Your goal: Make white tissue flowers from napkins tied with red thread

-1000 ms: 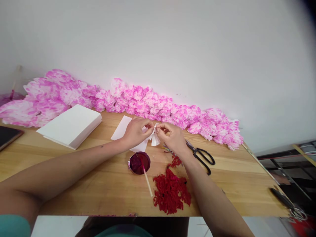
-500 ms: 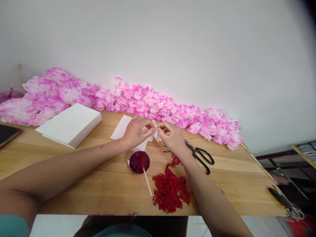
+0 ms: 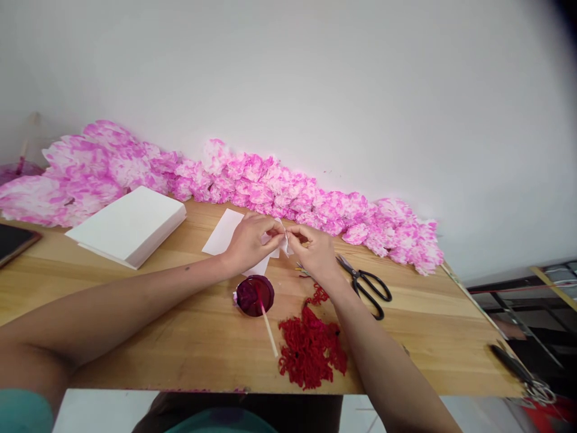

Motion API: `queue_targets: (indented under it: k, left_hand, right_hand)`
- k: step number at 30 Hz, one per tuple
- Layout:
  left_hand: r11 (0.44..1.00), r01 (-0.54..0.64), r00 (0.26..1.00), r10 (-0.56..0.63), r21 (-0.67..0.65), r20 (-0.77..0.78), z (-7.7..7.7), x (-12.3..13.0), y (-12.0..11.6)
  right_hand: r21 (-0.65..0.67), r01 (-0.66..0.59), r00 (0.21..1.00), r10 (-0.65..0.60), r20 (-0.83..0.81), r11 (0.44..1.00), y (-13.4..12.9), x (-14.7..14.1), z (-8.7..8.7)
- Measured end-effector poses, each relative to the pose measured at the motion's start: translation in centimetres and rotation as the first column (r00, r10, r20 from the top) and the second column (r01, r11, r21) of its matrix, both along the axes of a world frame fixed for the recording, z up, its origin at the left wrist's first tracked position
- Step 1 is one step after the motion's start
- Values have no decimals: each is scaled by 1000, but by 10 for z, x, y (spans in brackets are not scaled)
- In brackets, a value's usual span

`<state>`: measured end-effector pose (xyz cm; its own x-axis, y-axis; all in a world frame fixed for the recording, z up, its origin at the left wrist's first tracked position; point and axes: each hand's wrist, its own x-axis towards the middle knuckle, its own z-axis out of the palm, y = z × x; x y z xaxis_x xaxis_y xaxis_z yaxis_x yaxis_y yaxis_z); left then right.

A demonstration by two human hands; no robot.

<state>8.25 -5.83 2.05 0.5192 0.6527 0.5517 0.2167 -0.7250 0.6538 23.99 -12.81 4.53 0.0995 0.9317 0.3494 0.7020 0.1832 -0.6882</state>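
Between the fingertips of both hands is a small gathered piece of white paper [image 3: 283, 243]. My left hand [image 3: 252, 240] pinches it from the left, and my right hand [image 3: 312, 248] pinches it from the right. Flat white paper sheets [image 3: 222, 231] lie on the table under and beside my left hand. Nearer to me stands a bowl of dark magenta dye [image 3: 253, 296] with a wooden stick [image 3: 270, 329] leaning out of it. Red yarn [image 3: 311, 349] lies heaped below my right wrist. Black-handled scissors [image 3: 366, 285] rest to the right of that wrist.
Pink and white paper flowers [image 3: 270, 186] line the wall along the table's back. A thick stack of white paper [image 3: 128, 225] sits at left, with a dark phone-like slab [image 3: 15, 243] at the edge. Another tool with a black handle [image 3: 511, 361] lies at the right corner.
The fingers have shifted only slightly, and the white paper between them looks a little more pinched together. Everything else stays in place.
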Motion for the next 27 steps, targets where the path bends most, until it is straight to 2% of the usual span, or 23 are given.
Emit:
queue_targets:
  k: [7, 12, 16, 19, 23, 27]
  left_hand:
    - [1000, -16, 1000, 16, -24, 8, 1, 0, 1]
    - [999, -36, 998, 38, -38, 54, 0, -1, 4]
    - [995, -67, 992, 59, 76, 108, 1, -2, 10]
    - [991, -29, 998, 21, 128, 64, 1, -2, 14]
    - [998, 45, 999, -45, 34, -3, -1, -1, 16]
    - [993, 23, 999, -18, -112, 48, -1, -1, 17]
  right_hand:
    - [-76, -57, 995, 51, -80, 995, 0, -1, 1]
    - [-40, -63, 991, 58, -121, 997, 4, 4, -3]
    - [-31, -29, 996, 26, -91, 999, 5, 10, -5]
    - [-32, -29, 997, 26, -72, 999, 4, 9, -4]
    - [-27, -32, 997, 30, -64, 999, 5, 8, -5]
    - [-31, 7, 999, -8, -40, 999, 5, 15, 2]
